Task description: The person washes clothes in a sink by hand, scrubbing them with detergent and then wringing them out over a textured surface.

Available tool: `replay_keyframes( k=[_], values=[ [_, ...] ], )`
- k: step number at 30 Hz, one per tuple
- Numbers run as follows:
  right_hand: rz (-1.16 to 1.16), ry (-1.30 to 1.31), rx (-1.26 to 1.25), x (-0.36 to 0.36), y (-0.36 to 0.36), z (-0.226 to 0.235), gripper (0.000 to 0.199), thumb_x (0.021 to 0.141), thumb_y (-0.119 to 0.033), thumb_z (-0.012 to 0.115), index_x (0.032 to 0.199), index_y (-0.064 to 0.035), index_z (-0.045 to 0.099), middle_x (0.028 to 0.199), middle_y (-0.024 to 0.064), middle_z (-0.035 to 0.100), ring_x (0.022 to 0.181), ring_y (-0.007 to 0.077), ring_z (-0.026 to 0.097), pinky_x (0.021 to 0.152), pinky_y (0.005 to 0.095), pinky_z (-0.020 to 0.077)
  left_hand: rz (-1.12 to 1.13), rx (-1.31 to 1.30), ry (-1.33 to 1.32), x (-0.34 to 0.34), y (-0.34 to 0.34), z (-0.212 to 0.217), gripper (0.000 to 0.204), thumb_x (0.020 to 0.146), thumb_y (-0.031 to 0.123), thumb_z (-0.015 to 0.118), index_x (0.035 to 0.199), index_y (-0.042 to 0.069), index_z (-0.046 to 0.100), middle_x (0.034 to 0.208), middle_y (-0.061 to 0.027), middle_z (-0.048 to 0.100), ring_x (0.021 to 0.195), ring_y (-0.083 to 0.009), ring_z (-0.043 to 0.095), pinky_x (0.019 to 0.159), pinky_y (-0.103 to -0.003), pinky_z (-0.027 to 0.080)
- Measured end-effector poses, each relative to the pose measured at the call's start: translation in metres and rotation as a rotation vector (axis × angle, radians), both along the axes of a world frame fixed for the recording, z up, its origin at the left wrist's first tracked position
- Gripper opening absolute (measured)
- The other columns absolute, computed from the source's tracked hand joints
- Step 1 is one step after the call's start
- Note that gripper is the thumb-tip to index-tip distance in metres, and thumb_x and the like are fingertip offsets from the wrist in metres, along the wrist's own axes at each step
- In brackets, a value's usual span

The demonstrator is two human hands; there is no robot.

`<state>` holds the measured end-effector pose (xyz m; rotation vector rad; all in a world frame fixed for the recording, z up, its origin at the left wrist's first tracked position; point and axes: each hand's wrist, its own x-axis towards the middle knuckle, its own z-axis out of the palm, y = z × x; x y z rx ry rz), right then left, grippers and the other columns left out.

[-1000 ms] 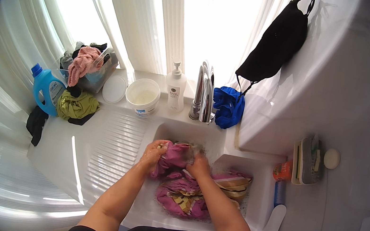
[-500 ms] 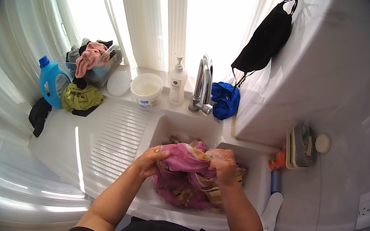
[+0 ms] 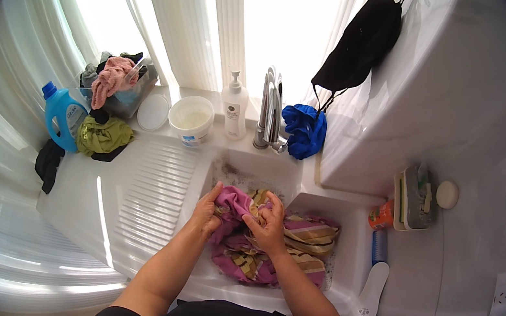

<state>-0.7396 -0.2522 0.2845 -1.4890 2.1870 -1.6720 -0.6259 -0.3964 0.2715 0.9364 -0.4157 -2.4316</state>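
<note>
A wet pink cloth with tan and yellow stripes (image 3: 304, 234) lies bunched in the white sink basin (image 3: 351, 251), with some suds around it. Over the basin's left half, my left hand (image 3: 205, 214) closes on a gathered pink part of this cloth, thumb pointing up. To its right, my right hand (image 3: 267, 227) grips another fold, fingers curled and thumb toward the left hand. The two hands are a short way apart, with pink fabric raised between them. The rest of the cloth spreads over the basin floor to the right.
Left of the basin is a ribbed washboard (image 3: 156, 189). Behind stand a blue detergent bottle (image 3: 62, 120), a white tub (image 3: 190, 120), a pump bottle (image 3: 233, 109) and the chrome faucet (image 3: 266, 107). A black mask (image 3: 362, 40) hangs above a blue cloth (image 3: 304, 133). A blue brush (image 3: 378, 247) lies right.
My hands have come closer together, the right one moving left. The stretched cloth section is now bunched between them, and more striped cloth lies in the basin's right side. The view has shifted slightly.
</note>
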Motion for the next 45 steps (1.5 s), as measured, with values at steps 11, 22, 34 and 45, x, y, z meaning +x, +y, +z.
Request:
replay_keyframes(
  k=[11, 22, 34, 45],
  values=[
    [0.026, -0.421, -0.093, 0.011, -0.040, -0.005, 0.028, 0.079, -0.023, 0.069, 0.068, -0.0007, 0.058, 0.107, 0.0130, 0.062, 0.102, 0.0321, 0.058, 0.092, 0.0406, 0.0442, -0.083, 0.085, -0.093, -0.020, 0.029, 0.014, 0.024, 0.091, 0.023, 0.059, 0.106, 0.005, 0.061, 0.096, -0.0096, 0.065, 0.085, -0.0206, 0.064, 0.077, -0.034, 0.054],
    [0.072, -0.113, -0.229, 0.044, -0.044, 0.007, 0.022, 0.078, -0.005, 0.061, 0.060, -0.0018, 0.049, 0.066, 0.0110, 0.053, 0.063, 0.0259, 0.052, 0.064, 0.0363, 0.0429, -0.155, -0.330, -0.049, 0.002, 0.020, -0.033, 0.019, 0.093, 0.020, 0.049, 0.095, 0.007, 0.063, 0.089, -0.0067, 0.067, 0.082, -0.0184, 0.066, 0.076, -0.034, 0.056],
    [0.243, -0.062, -0.226, 0.053, -0.041, 0.021, 0.020, 0.074, -0.007, 0.063, 0.060, -0.0026, 0.050, 0.067, 0.0093, 0.053, 0.067, 0.0300, 0.053, 0.065, 0.0393, 0.0450, -0.315, 0.065, 0.230, 0.016, -0.010, -0.089, 0.025, 0.097, 0.030, 0.050, 0.099, 0.008, 0.062, 0.092, -0.0092, 0.067, 0.086, -0.0233, 0.066, 0.079, -0.039, 0.056],
    [-0.365, -0.075, 0.012, -0.078, -0.090, -0.077, 0.034, 0.084, -0.028, 0.067, 0.069, -0.0003, 0.055, 0.079, 0.0180, 0.059, 0.081, 0.0366, 0.057, 0.073, 0.0461, 0.0457, -0.056, -1.060, -0.774, -0.033, -0.034, -0.002, 0.032, 0.087, 0.027, 0.068, 0.103, 0.001, 0.058, 0.097, -0.0136, 0.066, 0.087, -0.0297, 0.064, 0.076, -0.042, 0.051]
  ],
)
